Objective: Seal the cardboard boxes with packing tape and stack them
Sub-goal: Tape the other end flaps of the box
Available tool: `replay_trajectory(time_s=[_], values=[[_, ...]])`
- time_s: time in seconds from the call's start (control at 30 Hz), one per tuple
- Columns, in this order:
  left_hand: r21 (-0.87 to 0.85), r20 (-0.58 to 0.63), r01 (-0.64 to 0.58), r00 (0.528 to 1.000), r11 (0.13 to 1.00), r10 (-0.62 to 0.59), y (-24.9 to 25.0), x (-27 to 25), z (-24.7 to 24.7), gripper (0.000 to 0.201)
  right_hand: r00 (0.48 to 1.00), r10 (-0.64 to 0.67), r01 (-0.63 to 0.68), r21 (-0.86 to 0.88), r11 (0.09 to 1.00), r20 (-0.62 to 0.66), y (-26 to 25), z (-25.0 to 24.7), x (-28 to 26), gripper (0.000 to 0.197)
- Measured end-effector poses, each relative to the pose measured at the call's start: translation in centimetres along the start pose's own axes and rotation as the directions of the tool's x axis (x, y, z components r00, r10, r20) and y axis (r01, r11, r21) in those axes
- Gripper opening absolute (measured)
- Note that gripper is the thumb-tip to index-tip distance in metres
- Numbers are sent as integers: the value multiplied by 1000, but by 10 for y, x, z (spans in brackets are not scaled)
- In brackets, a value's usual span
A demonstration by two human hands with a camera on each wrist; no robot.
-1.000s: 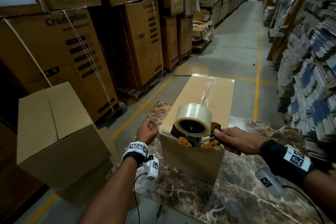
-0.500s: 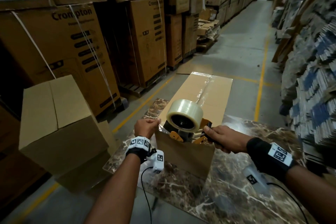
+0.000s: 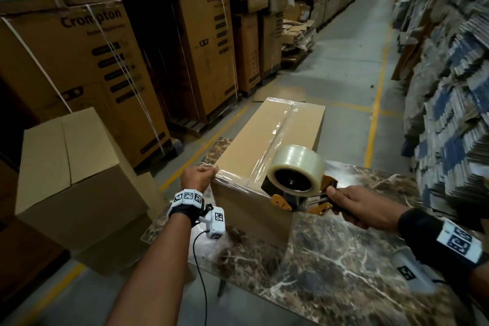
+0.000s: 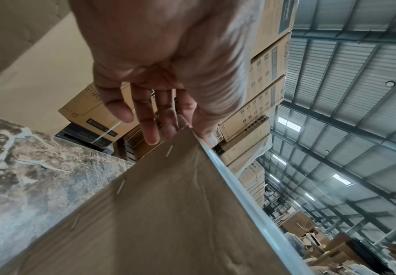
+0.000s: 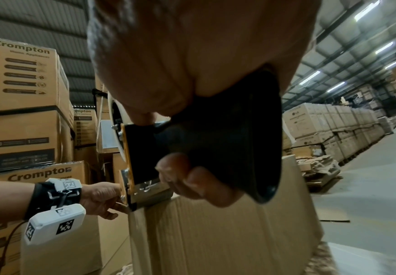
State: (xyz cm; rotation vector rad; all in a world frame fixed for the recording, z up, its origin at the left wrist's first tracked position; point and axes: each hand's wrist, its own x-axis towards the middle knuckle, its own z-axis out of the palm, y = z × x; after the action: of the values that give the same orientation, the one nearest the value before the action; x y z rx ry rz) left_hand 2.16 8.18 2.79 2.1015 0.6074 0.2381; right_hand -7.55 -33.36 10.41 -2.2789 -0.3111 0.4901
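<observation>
A long cardboard box (image 3: pixel 264 135) lies on the marble table (image 3: pixel 344 259), with clear tape along its top seam and across its near top edge. My left hand (image 3: pixel 198 180) holds the near left top corner, thumb on top and fingers down the side (image 4: pixel 149 119). My right hand (image 3: pixel 354 206) grips the handle of the orange and black tape dispenser (image 3: pixel 296 174), which sits at the box's near right top corner with a clear roll on it. In the right wrist view the dispenser (image 5: pixel 227 139) presses against the box (image 5: pixel 227 232) edge.
A plain brown box (image 3: pixel 68 172) stands on the floor left of the table. Tall stacks of printed cartons (image 3: pixel 92 61) line the left side. Piles of flattened cardboard (image 3: pixel 449 114) rise on the right. An aisle (image 3: pixel 344 61) with yellow lines runs ahead.
My right hand has drawn the dispenser rightward along the near top edge, from the middle to the right corner, leaving tape behind it. My left hand stays at the left corner.
</observation>
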Motion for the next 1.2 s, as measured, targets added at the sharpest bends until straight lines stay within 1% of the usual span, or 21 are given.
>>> replay_trajectory(time_s=[0.1, 0.13, 0.2, 0.23, 0.27, 0.3, 0.4, 0.47, 0.53, 0.6, 0.63, 0.73, 0.8, 0.83, 0.93, 0.97, 1.07, 1.13, 1.2], values=[[37, -51, -11, 999, 999, 12, 6, -8, 1, 27, 1000, 3, -3, -45, 999, -6, 12, -5, -14, 70], [56, -80, -39, 996, 998, 43, 9, -12, 3, 23, 1000, 1, -1, -57, 998, -6, 14, -5, -16, 69], [127, -122, -153, 978, 980, 168, 17, -20, 9, 13, 1000, 5, -6, -43, 999, -1, 16, -3, -19, 68], [167, -103, -238, 961, 957, 257, 21, -27, 13, 6, 1000, 6, -6, -38, 999, -1, 16, -3, -20, 68], [211, -66, -328, 935, 921, 348, 23, -33, 19, 4, 1000, 5, -5, -38, 999, -1, 17, -3, -21, 70], [265, -23, -387, 913, 883, 407, 23, -40, 22, 8, 1000, 5, -5, -39, 999, 0, 18, -3, -21, 71], [353, 56, -509, 849, 785, 525, 18, -55, 19, 39, 1000, -4, 4, -36, 999, 0, 17, -1, -21, 71], [464, 187, -542, 833, 701, 520, 16, -58, 13, 52, 1000, -16, 16, -34, 999, 6, 16, -1, -21, 70], [590, 319, -556, 827, 586, 463, 21, -60, 7, 81, 1000, -20, 20, 2, 1000, 12, 18, -1, -23, 71], [643, 363, -556, 827, 527, 429, 26, -61, 4, 105, 1000, -14, 14, 49, 999, 3, 24, -2, -27, 72], [665, 371, -551, 830, 505, 416, 27, -61, 4, 111, 1000, -13, 13, 73, 997, 0, 26, -2, -29, 73], [715, 396, -551, 826, 429, 402, 35, -67, 1, 118, 1000, -18, 18, 134, 991, -4, 31, 2, -35, 74], [731, 396, -546, 827, 408, 399, 39, -72, 1, 124, 1000, -16, 18, 153, 988, -13, 36, 4, -37, 77], [738, 388, -541, 829, 403, 403, 40, -73, 1, 123, 1000, -16, 18, 156, 988, -14, 39, 4, -39, 78], [750, 355, -525, 833, 403, 424, 39, -72, 5, 111, 1000, -1, 4, 167, 986, -21, 54, 1, -47, 76], [756, 347, -516, 837, 402, 423, 38, -72, 7, 112, 1000, 6, -2, 179, 984, -21, 61, -1, -51, 77], [776, 309, -489, 845, 398, 436, 32, -70, 12, 122, 1000, 30, -30, 215, 976, 4, 82, -1, -61, 90], [785, 272, -469, 848, 405, 455, 30, -72, 18, 118, 998, 57, -57, 237, 970, 8, 92, 2, -63, 90], [790, 230, -443, 855, 424, 465, 32, -79, 26, 110, 997, 77, -77, 238, 968, 11, 99, 3, -59, 86]])
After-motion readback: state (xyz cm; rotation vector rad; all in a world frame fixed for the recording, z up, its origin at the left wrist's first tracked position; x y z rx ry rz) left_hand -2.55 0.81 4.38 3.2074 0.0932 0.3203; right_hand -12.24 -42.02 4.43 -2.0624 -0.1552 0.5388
